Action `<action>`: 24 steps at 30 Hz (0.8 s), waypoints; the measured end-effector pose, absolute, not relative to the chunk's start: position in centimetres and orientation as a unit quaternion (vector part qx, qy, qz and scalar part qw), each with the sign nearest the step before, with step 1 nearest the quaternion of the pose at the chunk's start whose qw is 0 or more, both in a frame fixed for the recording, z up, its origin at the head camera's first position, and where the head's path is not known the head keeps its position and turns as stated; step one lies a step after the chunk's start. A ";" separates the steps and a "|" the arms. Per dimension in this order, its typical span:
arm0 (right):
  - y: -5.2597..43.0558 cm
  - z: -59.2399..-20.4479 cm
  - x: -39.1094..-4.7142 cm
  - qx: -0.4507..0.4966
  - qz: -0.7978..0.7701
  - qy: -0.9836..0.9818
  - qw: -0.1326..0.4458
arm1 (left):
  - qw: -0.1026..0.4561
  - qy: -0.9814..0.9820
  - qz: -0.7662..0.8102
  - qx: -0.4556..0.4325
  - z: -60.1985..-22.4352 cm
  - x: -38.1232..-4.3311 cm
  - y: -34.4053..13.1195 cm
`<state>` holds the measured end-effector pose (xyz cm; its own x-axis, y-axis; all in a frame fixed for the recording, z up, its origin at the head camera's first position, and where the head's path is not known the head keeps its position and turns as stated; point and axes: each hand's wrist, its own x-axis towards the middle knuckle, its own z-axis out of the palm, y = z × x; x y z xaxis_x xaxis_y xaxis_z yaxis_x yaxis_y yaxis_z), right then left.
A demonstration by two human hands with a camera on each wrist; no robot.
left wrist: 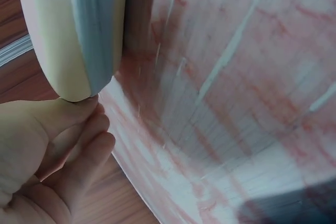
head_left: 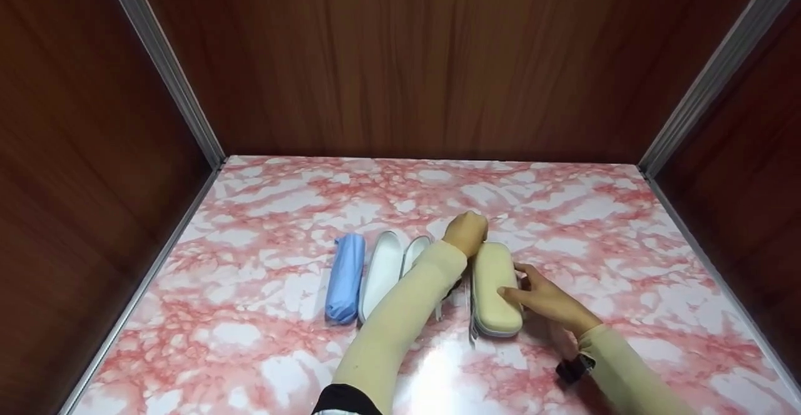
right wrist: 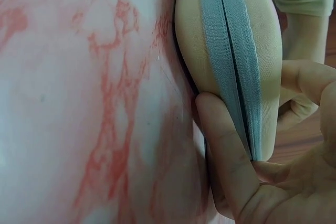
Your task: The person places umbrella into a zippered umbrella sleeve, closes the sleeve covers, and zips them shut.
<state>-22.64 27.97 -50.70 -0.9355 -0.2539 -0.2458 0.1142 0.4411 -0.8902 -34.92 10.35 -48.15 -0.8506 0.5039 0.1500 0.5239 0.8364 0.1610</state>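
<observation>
A cream hard-shell glasses case (head_left: 494, 290) lies lengthwise on the table, closed as far as I can see. Grey zipper tape (right wrist: 231, 51) runs around its side. At its far end my left hand (head_left: 466, 233) has curled fingers, with thumb and fingertips pinched together at the seam. A small dark sliver by the thumb in the left wrist view looks like the zipper pull, mostly hidden. My right hand (head_left: 547, 299) grips the case from the right, thumb on top and fingers along the side. In the right wrist view, a finger (right wrist: 226, 145) presses close to the zipper.
Left of my left forearm stands an opened white-lined case (head_left: 383, 271), partly covered by the sleeve. Beside it lies a long blue wrapped bundle (head_left: 345, 280). The red-and-white marbled table (head_left: 263, 340) is bounded by brown wood-grain panels (head_left: 400, 58) at the back and sides.
</observation>
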 end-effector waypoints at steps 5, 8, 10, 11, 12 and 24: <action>27.9 -50.7 -22.6 -0.042 -0.523 0.834 0.173 | 0.018 -0.962 -0.101 -0.254 -47.6 -34.8 10.0; 27.9 -50.7 -22.5 -0.044 -0.529 0.829 0.175 | -0.004 -0.965 -0.117 -0.236 -47.2 -34.5 9.6; 27.9 -50.8 -22.5 -0.044 -0.533 0.827 0.175 | -0.012 -0.966 -0.124 -0.226 -47.0 -34.1 9.2; 27.9 -50.8 -22.5 -0.045 -0.534 0.826 0.175 | -0.017 -0.967 -0.126 -0.223 -46.9 -33.8 9.1; 27.9 -50.7 -22.5 -0.045 -0.535 0.825 0.175 | -0.023 -0.967 -0.130 -0.220 -46.8 -33.6 8.9; 28.0 -50.7 -22.6 -0.036 -0.516 0.838 0.174 | -0.177 -0.933 -0.242 -0.199 -46.7 -30.7 7.2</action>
